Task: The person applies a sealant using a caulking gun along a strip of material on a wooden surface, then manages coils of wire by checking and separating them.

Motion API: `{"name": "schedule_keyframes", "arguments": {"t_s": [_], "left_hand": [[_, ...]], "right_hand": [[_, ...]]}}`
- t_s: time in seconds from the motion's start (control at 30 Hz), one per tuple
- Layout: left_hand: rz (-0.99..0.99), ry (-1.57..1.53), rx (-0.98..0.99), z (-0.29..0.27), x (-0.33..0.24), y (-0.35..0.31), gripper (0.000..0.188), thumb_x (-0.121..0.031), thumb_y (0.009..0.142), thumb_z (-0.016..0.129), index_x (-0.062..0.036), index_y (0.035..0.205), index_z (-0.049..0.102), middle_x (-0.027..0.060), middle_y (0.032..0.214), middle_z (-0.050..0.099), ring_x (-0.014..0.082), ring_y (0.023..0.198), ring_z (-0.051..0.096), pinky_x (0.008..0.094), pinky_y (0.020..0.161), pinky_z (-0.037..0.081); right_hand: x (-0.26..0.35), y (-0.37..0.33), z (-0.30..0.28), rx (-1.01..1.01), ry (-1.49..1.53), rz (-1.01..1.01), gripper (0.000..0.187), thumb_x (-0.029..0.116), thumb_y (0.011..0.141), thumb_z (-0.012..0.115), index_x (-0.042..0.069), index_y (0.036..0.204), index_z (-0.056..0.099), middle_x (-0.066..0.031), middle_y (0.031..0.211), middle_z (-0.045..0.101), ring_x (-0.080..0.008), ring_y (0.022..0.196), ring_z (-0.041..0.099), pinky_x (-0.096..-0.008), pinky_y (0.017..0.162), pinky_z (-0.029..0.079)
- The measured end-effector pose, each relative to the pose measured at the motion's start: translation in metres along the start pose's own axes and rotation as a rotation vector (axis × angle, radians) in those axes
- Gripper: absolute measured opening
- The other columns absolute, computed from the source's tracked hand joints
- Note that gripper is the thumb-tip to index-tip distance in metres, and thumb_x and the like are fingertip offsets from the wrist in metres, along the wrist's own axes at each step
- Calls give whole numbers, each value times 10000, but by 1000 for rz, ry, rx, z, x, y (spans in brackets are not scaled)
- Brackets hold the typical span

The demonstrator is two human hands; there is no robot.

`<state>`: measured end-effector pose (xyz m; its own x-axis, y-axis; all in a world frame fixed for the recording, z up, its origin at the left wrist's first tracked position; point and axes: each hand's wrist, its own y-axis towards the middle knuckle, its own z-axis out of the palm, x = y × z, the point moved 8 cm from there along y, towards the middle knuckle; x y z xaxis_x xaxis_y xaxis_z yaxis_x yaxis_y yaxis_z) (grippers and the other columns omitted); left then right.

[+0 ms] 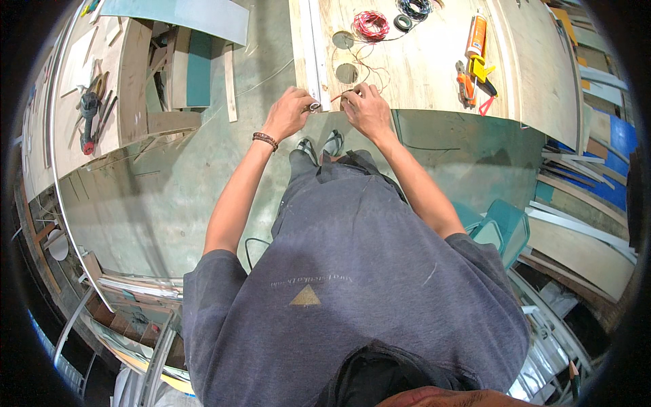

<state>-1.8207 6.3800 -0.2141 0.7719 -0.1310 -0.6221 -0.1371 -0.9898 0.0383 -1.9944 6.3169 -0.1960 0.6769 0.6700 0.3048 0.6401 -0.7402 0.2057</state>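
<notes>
Along the near edge of the wooden panel (434, 74), the right hand (368, 112) seemingly pinches a red wire (337, 98) projecting left of its fingertips—best held lightly, without kinking—while the left hand (286, 114) curls its fingers beside a white strip (314, 54), their hold unclear.

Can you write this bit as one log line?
left hand: by white strip; right hand: at red wire; board: red coil, orange tube, pliers

from head height, my wide view faces down, my shirt (359, 251) close at lower centre, my hands (368, 112) farther, upper centre.
</notes>
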Motion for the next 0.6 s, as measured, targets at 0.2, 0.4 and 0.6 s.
{"name": "schedule_keyframes", "arguments": {"t_s": [0.2, 0.4, 0.6], "left_hand": [[21, 35, 21, -2, -2, 2, 221, -109, 852, 744, -125, 1071, 765, 41, 1078, 694, 255, 1084, 614, 395, 912, 554], [33, 71, -22, -2, -1, 2, 197, -116, 854, 737, -140, 1047, 768, 19, 1043, 697, 241, 1055, 627, 389, 883, 563], [15, 103, -119, 0, -2, 0, 163, -135, 840, 746, -157, 999, 777, -10, 1020, 703, 208, 1031, 635, 365, 840, 575]], "right_hand": [[-3, -5, 0, -33, 56, -34, 150, 216, 841, 755, 172, 984, 750, -34, 985, 611, -247, 972, 610, -407, 730, 564], [-2, -4, 7, 97, -15, -129, 88, 183, 843, 725, 173, 929, 742, -16, 960, 624, -253, 974, 598, -412, 800, 524], [-10, 1, 6, 80, -47, -32, 78, 204, 873, 707, 182, 936, 748, -12, 959, 662, -261, 998, 600, -419, 858, 494]]}}
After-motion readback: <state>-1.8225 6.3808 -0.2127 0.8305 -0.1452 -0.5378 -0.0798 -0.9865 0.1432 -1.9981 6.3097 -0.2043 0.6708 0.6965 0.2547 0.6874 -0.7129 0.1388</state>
